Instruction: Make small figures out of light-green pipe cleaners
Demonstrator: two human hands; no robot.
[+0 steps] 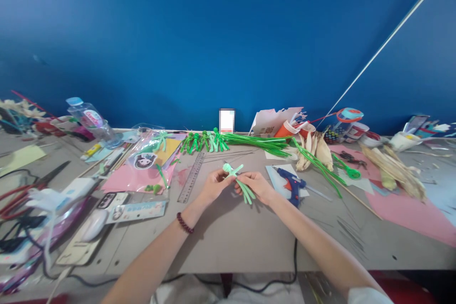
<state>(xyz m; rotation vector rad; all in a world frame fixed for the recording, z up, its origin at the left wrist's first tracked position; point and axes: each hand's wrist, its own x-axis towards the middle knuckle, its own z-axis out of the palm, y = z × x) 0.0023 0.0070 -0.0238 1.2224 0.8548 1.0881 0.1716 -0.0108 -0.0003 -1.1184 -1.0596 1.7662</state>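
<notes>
Both hands meet over the middle of the table around a pale green craft piece [247, 192] with several soft strips fanning out from it. My left hand [216, 184] pinches it near its rounded upper end. From the other side my right hand [257, 187] closes on it at the middle, and loose strips hang below the fingers. Behind them lie green figure-like pieces [204, 140] of similar shape, beside a bundle of long green stems [260, 141]. A blue glue gun [292, 186] rests right of my right hand, and a clear ruler [191, 178] lies left of my left hand.
Scissors [35, 183], a white mouse [94, 224], a phone [107, 200] and a plastic bottle [87, 116] crowd the left. Dried husks [395, 171], pink paper [413, 213] and thin wires [351, 235] lie right. A black cable [295, 256] crosses the front edge. A blue wall [228, 47] stands behind.
</notes>
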